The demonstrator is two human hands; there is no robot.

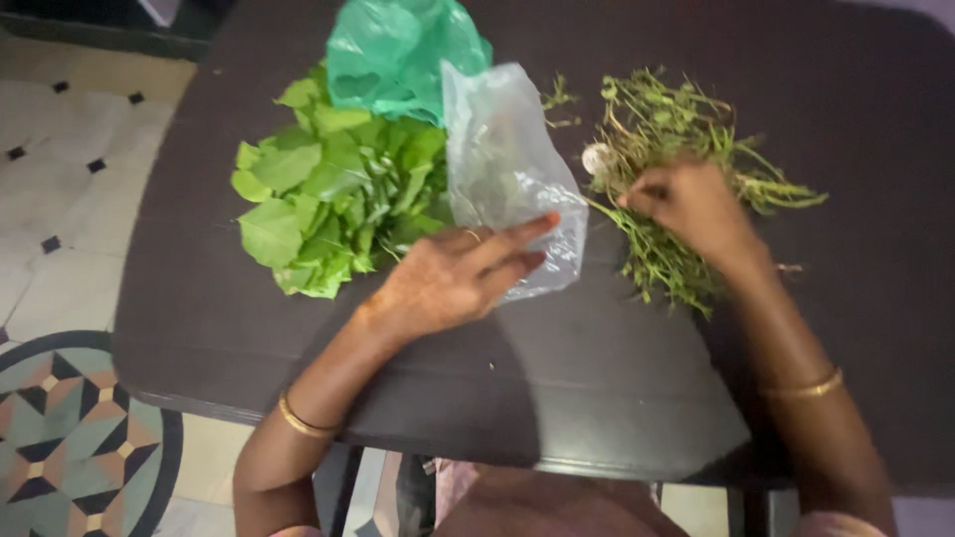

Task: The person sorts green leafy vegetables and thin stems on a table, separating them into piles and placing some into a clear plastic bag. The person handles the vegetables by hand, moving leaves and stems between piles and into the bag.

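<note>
My left hand (pixel 453 273) lies flat on a clear plastic bag (pixel 507 164), its fingers pressing the bag's lower edge against the dark table (pixel 557 398). My right hand (pixel 691 204) is closed on thin stems in a loose pile of fine green herbs (pixel 676 129) at the right. A heap of broad green leaves (pixel 323 199) lies left of the clear bag, spilling from a green plastic bag (pixel 398 50) behind it. Each wrist wears a gold bangle.
The table's front edge runs just before my body. A patterned tile floor (pixel 70 199) shows at the left, with a round geometric motif at the lower left. A few herb sprigs (pixel 559 99) lie loose between the bags and the herb pile.
</note>
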